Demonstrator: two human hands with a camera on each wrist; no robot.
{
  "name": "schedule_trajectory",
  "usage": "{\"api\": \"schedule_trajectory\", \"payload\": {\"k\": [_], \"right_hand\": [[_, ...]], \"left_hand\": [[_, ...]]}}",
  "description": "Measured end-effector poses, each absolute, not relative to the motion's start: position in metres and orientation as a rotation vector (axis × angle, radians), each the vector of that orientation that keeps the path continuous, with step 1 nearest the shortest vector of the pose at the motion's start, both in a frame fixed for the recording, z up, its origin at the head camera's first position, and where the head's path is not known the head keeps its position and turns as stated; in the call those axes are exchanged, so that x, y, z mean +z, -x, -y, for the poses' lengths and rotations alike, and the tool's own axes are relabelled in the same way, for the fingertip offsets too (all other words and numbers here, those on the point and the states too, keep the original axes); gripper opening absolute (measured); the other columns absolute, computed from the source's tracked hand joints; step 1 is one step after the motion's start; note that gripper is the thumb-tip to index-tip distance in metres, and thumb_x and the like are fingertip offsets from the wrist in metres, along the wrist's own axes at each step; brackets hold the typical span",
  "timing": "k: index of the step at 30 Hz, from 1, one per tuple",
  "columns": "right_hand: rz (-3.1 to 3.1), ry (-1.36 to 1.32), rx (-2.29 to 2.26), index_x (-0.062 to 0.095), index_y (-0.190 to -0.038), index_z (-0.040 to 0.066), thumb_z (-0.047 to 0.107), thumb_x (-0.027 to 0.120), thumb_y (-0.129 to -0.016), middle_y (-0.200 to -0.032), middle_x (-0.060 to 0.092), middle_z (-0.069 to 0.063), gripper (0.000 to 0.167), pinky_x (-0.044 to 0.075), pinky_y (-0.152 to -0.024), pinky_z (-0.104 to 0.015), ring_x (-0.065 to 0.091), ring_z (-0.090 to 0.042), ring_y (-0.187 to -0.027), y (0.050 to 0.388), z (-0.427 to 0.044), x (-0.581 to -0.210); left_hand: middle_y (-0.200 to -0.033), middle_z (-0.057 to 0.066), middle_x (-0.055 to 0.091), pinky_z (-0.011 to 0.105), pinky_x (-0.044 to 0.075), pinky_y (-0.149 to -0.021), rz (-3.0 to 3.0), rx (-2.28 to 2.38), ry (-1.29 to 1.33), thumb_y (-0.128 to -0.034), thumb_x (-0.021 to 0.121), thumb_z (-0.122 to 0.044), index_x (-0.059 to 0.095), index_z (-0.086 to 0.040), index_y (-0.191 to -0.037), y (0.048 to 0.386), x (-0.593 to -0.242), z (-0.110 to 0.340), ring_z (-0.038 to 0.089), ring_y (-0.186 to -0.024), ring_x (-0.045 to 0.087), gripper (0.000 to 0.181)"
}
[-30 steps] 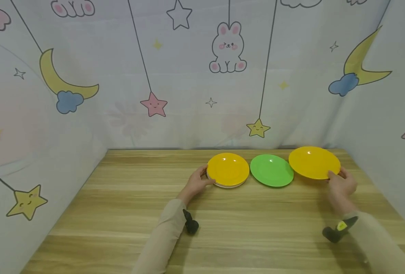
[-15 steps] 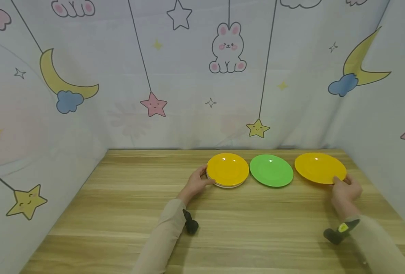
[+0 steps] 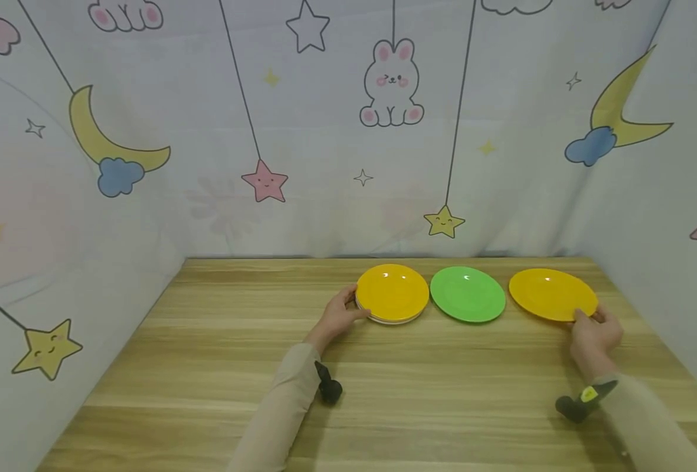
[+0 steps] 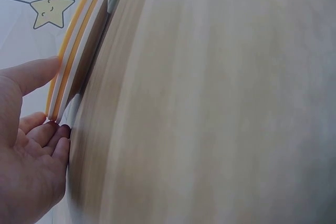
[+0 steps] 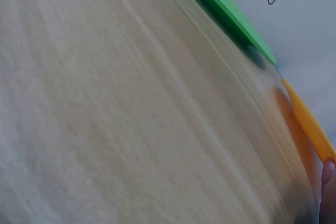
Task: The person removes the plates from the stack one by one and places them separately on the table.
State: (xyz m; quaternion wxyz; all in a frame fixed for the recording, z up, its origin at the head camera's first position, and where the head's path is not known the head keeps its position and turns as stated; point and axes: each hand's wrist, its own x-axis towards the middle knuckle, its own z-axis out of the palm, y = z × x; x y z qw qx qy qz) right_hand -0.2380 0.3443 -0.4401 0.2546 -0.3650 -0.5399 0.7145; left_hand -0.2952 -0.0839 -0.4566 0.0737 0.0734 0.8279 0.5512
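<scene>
At the back of the table is a stack of plates (image 3: 392,292) with a yellow one on top; the left wrist view shows yellow and white rims (image 4: 79,45) in layers. My left hand (image 3: 338,316) holds the stack's left edge, thumb and fingers at the rims. My right hand (image 3: 596,333) pinches the near right edge of a single yellow plate (image 3: 551,294), which lies low over the table at the right; whether it touches the wood all round I cannot tell. Between them a green plate (image 3: 467,294) lies flat, touched by neither hand.
A wooden table (image 3: 419,393) reaches back to a white curtain (image 3: 324,223) printed with moons, stars and a rabbit. More curtain hangs along both sides. Each wrist carries a small black device, the left one (image 3: 329,388) and the right one (image 3: 574,406).
My right hand has moved rightward and lowered the single yellow plate toward the table, to the right of the green plate. My left hand has stayed at the stack.
</scene>
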Motion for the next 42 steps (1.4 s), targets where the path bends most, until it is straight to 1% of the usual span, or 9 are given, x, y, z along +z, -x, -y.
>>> {"api": "schedule_trajectory", "payload": {"k": [11, 22, 26, 29, 31, 34, 37, 39, 42], "right_hand": [[1.665, 0.983, 1.917, 0.026, -0.141, 0.001, -0.003, 0.053, -0.083, -0.094, 0.040, 0.005, 0.064, 0.048, -0.047, -0.011, 0.048, 0.004, -0.051, 0.236, -0.350, -0.442], [1.926, 0.892, 1.869, 0.021, -0.141, -0.004, -0.002, 0.055, -0.083, -0.096, 0.045, -0.007, 0.067, 0.052, -0.049, -0.017, 0.053, 0.002, -0.046, 0.232, -0.358, -0.442], [1.957, 0.872, 1.862, 0.022, -0.140, -0.004, -0.002, 0.055, -0.082, -0.083, 0.049, 0.002, 0.067, 0.052, -0.047, -0.018, 0.054, 0.000, -0.043, 0.231, -0.360, -0.443], [1.974, 0.850, 1.857, 0.023, -0.140, -0.006, -0.002, 0.056, -0.081, -0.079, 0.049, 0.004, 0.067, 0.052, -0.045, -0.019, 0.055, -0.001, -0.043, 0.231, -0.361, -0.444], [1.999, 0.851, 1.837, 0.022, -0.140, -0.005, -0.002, 0.056, -0.081, -0.084, 0.050, -0.001, 0.068, 0.051, -0.045, -0.018, 0.055, 0.000, -0.043, 0.233, -0.362, -0.445], [2.064, 0.836, 1.780, 0.021, -0.140, -0.006, 0.000, 0.056, -0.082, -0.103, 0.048, -0.020, 0.068, 0.051, -0.045, -0.018, 0.053, 0.002, -0.043, 0.234, -0.363, -0.446], [2.129, 0.811, 1.725, 0.019, -0.139, -0.008, 0.001, 0.055, -0.083, -0.119, 0.040, -0.033, 0.068, 0.051, -0.046, -0.017, 0.052, 0.005, -0.044, 0.235, -0.365, -0.448], [2.167, 0.788, 1.694, 0.018, -0.139, -0.010, 0.002, 0.055, -0.083, -0.126, 0.035, -0.036, 0.068, 0.051, -0.046, -0.017, 0.050, 0.007, -0.045, 0.235, -0.367, -0.450], [2.212, 0.767, 1.651, 0.018, -0.138, -0.011, 0.002, 0.055, -0.084, -0.129, 0.033, -0.037, 0.067, 0.052, -0.048, -0.017, 0.048, 0.010, -0.046, 0.235, -0.369, -0.453]], "left_hand": [[-0.141, 0.016, 0.035, 0.038, 0.031, -0.106, -2.490, 1.647, -0.220, -0.0807, 0.069, -0.014, 0.029, 0.001, -0.140, 0.298, -0.458, 0.084, 0.028, -0.129, 0.035, 0.073], [-0.140, 0.017, 0.036, 0.039, 0.031, -0.106, -2.484, 1.662, -0.222, -0.0808, 0.068, -0.014, 0.029, 0.002, -0.139, 0.298, -0.460, 0.084, 0.029, -0.128, 0.036, 0.072], [-0.140, 0.016, 0.037, 0.039, 0.031, -0.106, -2.483, 1.660, -0.227, -0.0806, 0.069, -0.015, 0.029, 0.001, -0.139, 0.299, -0.463, 0.085, 0.028, -0.128, 0.036, 0.073], [-0.140, 0.017, 0.036, 0.038, 0.031, -0.106, -2.483, 1.662, -0.230, -0.0806, 0.069, -0.015, 0.029, 0.001, -0.140, 0.299, -0.463, 0.085, 0.028, -0.128, 0.036, 0.073], [-0.141, 0.017, 0.036, 0.038, 0.031, -0.106, -2.479, 1.667, -0.230, -0.0807, 0.069, -0.015, 0.029, 0.001, -0.140, 0.299, -0.463, 0.085, 0.028, -0.128, 0.036, 0.073], [-0.141, 0.017, 0.036, 0.038, 0.031, -0.106, -2.485, 1.664, -0.235, -0.0812, 0.068, -0.015, 0.029, 0.002, -0.140, 0.298, -0.462, 0.085, 0.029, -0.128, 0.036, 0.072], [-0.140, 0.017, 0.036, 0.039, 0.032, -0.106, -2.495, 1.662, -0.234, -0.0813, 0.068, -0.014, 0.029, 0.002, -0.139, 0.298, -0.461, 0.085, 0.029, -0.128, 0.036, 0.071], [-0.140, 0.017, 0.037, 0.038, 0.032, -0.105, -2.502, 1.655, -0.235, -0.0812, 0.068, -0.014, 0.030, 0.002, -0.139, 0.298, -0.461, 0.085, 0.029, -0.127, 0.037, 0.071], [-0.140, 0.018, 0.036, 0.039, 0.032, -0.105, -2.504, 1.653, -0.252, -0.0812, 0.068, -0.013, 0.030, 0.003, -0.139, 0.298, -0.460, 0.085, 0.030, -0.127, 0.037, 0.071]]}}
